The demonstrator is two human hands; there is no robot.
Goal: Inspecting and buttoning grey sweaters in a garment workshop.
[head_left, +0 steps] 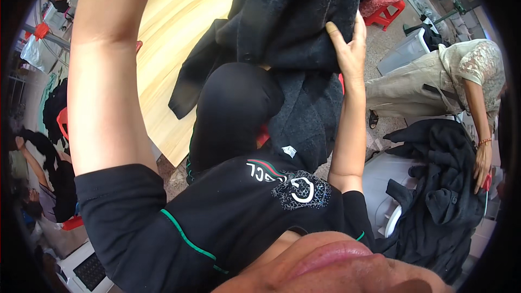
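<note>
One dark, woolly coat [296, 16] fills the upper middle of the view; we see thick charcoal fabric, a sleeve [195, 68] hanging to its left, and a small white tag [289, 151] near its lower hem. It is held up above the pale wooden table [179, 21]. The right hand [347, 46] grips the coat's right edge, fingers curled into the cloth. The left arm [103, 65] rises left of the coat; its hand is out of view, so we cannot tell its state. Right of the coat, a white tub [382, 184] holds a heap of black clothes [439, 184], which another person's hand [482, 165] touches.
</note>
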